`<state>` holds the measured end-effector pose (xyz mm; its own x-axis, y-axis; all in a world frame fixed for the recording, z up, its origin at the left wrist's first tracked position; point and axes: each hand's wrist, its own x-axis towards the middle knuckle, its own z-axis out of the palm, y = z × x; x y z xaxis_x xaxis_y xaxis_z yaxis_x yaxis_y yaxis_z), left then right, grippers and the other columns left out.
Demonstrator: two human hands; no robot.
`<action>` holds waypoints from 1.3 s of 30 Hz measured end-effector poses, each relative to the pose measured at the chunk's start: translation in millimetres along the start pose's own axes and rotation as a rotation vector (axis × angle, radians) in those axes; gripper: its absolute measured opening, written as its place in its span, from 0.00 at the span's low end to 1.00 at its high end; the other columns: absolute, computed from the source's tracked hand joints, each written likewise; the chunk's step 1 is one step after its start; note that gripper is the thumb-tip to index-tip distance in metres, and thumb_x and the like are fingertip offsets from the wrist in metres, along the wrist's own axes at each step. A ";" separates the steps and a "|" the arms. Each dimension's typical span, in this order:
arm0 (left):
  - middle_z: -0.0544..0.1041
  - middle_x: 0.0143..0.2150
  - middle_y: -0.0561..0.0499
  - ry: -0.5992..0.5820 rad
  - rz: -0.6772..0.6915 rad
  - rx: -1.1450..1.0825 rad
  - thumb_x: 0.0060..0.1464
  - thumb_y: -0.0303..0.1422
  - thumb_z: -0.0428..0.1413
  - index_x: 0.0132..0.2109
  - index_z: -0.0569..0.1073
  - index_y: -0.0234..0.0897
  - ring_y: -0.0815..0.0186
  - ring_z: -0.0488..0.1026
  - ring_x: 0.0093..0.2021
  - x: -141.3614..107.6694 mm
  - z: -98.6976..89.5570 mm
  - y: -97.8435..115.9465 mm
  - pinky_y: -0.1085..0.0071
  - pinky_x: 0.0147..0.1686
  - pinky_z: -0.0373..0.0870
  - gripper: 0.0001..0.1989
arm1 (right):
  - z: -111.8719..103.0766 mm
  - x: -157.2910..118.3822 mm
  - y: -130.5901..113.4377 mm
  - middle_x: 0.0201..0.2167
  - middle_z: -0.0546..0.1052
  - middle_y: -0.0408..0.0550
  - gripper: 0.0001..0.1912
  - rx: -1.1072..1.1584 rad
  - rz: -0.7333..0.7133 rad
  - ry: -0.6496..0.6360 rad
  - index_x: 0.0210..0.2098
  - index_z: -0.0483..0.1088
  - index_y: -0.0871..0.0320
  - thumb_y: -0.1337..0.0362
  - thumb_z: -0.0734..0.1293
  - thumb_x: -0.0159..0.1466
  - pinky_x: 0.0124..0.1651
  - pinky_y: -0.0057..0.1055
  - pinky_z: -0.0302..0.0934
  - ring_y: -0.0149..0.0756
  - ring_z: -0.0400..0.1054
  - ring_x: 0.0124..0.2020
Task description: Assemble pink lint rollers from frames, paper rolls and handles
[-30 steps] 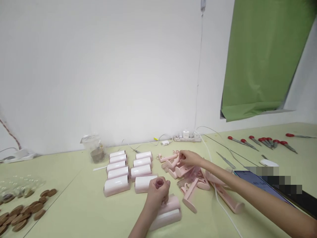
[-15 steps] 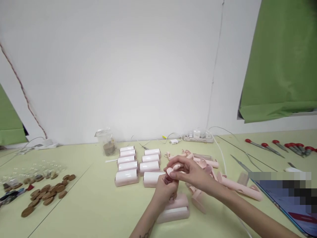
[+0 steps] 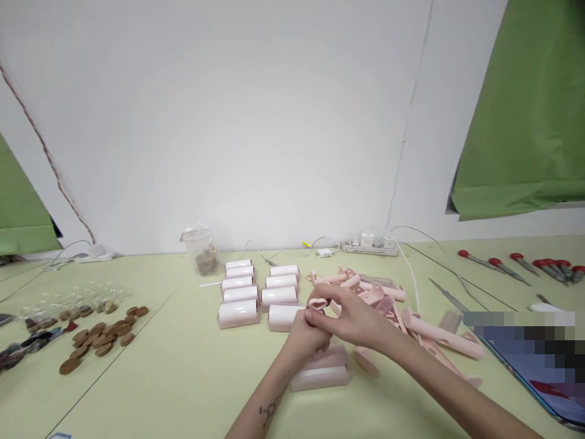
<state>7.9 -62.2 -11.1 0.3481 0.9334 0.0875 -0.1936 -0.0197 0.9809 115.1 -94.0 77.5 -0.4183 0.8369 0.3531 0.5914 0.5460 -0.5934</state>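
Note:
My left hand and my right hand meet over the middle of the table. Both are closed around a small pink plastic piece, whose looped end shows above the fingers; the rest of it is hidden. My right thumb and fingers pinch this end, while my left fist wraps the lower part. Just below the hands lie two glossy rolls in pale pink and white. White rolls stand in two columns to the left. Close on the right is a heap of pink plastic handles and parts.
Round wooden discs and small glass domes lie at left. A clear plastic bag and a power strip stand along the wall. Red-tipped tools and a blue-edged, partly blurred flat object are at right.
My hands have drawn closer together, and my right thumb now presses down by my left fist. The pink piece shows a looped end. The whole view has shifted slightly.

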 end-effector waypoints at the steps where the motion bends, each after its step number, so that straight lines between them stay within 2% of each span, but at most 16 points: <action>1: 0.52 0.05 0.63 -0.016 0.003 -0.005 0.30 0.25 0.53 0.15 0.55 0.40 0.78 0.51 0.07 -0.3 -1.0 0.0 0.78 0.08 0.45 0.11 | 1.0 -0.4 1.2 0.26 0.71 0.42 0.06 0.014 -0.009 0.009 0.28 0.67 0.57 0.62 0.61 0.56 0.34 0.28 0.56 0.34 0.63 0.31; 5: 0.57 0.08 0.61 -0.101 0.010 -0.049 0.30 0.30 0.58 0.18 0.60 0.37 0.78 0.53 0.10 -5.0 -5.5 5.0 0.79 0.09 0.47 0.12 | 4.7 -2.3 9.0 0.28 0.71 0.42 0.09 0.065 -0.034 0.009 0.29 0.67 0.57 0.59 0.59 0.58 0.37 0.29 0.57 0.35 0.64 0.33; 8: 0.57 0.10 0.60 -0.128 0.005 -0.127 0.27 0.44 0.60 0.18 0.61 0.36 0.78 0.52 0.11 -6.8 -5.4 7.7 0.78 0.10 0.47 0.19 | 6.2 -0.3 12.7 0.24 0.68 0.42 0.11 0.094 -0.045 0.014 0.25 0.65 0.58 0.59 0.58 0.59 0.34 0.28 0.58 0.33 0.64 0.30; 11: 0.51 0.08 0.61 -0.075 -0.021 -0.214 0.27 0.61 0.49 0.14 0.57 0.37 0.79 0.46 0.09 -5.0 0.7 6.4 0.78 0.09 0.42 0.29 | 5.0 3.3 11.0 0.21 0.65 0.40 0.13 0.178 -0.058 -0.015 0.22 0.60 0.58 0.59 0.59 0.59 0.32 0.26 0.59 0.32 0.64 0.27; 13: 0.47 0.07 0.62 0.005 -0.039 -0.252 0.30 0.66 0.40 0.12 0.54 0.38 0.80 0.42 0.08 -3.4 6.5 4.8 0.78 0.09 0.38 0.32 | 2.8 4.7 7.5 0.20 0.65 0.39 0.12 0.211 -0.045 -0.063 0.22 0.58 0.57 0.59 0.58 0.59 0.30 0.26 0.60 0.31 0.65 0.25; 17: 0.44 0.06 0.62 0.129 -0.063 -0.279 0.31 0.67 0.34 0.10 0.51 0.39 0.80 0.41 0.07 -2.6 14.3 4.9 0.78 0.08 0.34 0.34 | 1.6 4.9 3.6 0.20 0.67 0.40 0.12 0.090 -0.013 -0.059 0.23 0.59 0.57 0.58 0.57 0.59 0.27 0.27 0.58 0.32 0.65 0.24; 21: 0.45 0.05 0.61 0.169 -0.042 -0.291 0.28 0.68 0.31 0.10 0.51 0.39 0.79 0.41 0.06 -4.7 15.4 6.8 0.77 0.08 0.35 0.34 | 10.1 10.1 10.9 0.29 0.70 0.43 0.09 0.056 -0.085 -0.010 0.28 0.62 0.57 0.58 0.59 0.58 0.35 0.30 0.59 0.33 0.64 0.31; 24: 0.46 0.05 0.61 0.182 -0.013 -0.291 0.27 0.68 0.33 0.10 0.52 0.39 0.80 0.41 0.06 -5.3 15.2 4.9 0.78 0.08 0.35 0.35 | 14.9 19.1 15.0 0.40 0.69 0.46 0.09 0.209 -0.158 -0.117 0.33 0.65 0.57 0.58 0.58 0.59 0.43 0.32 0.58 0.34 0.64 0.40; 27: 0.47 0.06 0.61 0.192 -0.002 -0.292 0.26 0.68 0.36 0.10 0.54 0.38 0.80 0.41 0.06 -5.2 15.5 1.8 0.78 0.08 0.34 0.34 | 13.2 25.0 12.3 0.48 0.66 0.46 0.16 0.314 -0.189 -0.275 0.39 0.69 0.55 0.56 0.54 0.62 0.47 0.32 0.57 0.36 0.62 0.46; 31: 0.46 0.06 0.62 0.243 0.013 -0.298 0.25 0.66 0.43 0.11 0.52 0.39 0.81 0.40 0.07 -6.8 18.6 2.9 0.79 0.08 0.34 0.32 | 7.4 23.7 5.8 0.53 0.62 0.39 0.21 0.348 -0.050 -0.463 0.41 0.70 0.49 0.57 0.49 0.63 0.39 0.32 0.63 0.37 0.66 0.42; 33: 0.47 0.06 0.63 0.254 0.034 -0.278 0.27 0.65 0.46 0.13 0.52 0.39 0.81 0.40 0.08 -8.6 21.1 6.5 0.79 0.08 0.34 0.31 | 5.5 22.3 4.9 0.55 0.61 0.38 0.20 0.328 0.020 -0.478 0.46 0.67 0.47 0.60 0.49 0.63 0.39 0.33 0.63 0.37 0.66 0.41; 36: 0.48 0.06 0.64 0.292 0.041 -0.227 0.30 0.62 0.48 0.16 0.55 0.39 0.79 0.42 0.08 -11.4 24.6 12.5 0.79 0.08 0.36 0.29 | 3.4 22.3 6.9 0.57 0.58 0.39 0.22 0.272 0.064 -0.478 0.52 0.62 0.46 0.66 0.53 0.60 0.37 0.31 0.64 0.39 0.64 0.45; 39: 0.47 0.06 0.65 0.346 -0.024 -0.230 0.31 0.61 0.48 0.20 0.56 0.40 0.78 0.41 0.08 -13.6 26.7 16.2 0.79 0.09 0.36 0.28 | 1.5 24.1 10.1 0.59 0.54 0.39 0.25 0.207 0.098 -0.536 0.52 0.61 0.45 0.69 0.53 0.57 0.31 0.29 0.64 0.40 0.65 0.44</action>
<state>24.5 -84.8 8.2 0.0340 0.9988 -0.0366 -0.4029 0.0472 0.9140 110.0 -68.5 79.0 -0.6906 0.7170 -0.0941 0.5206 0.4026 -0.7529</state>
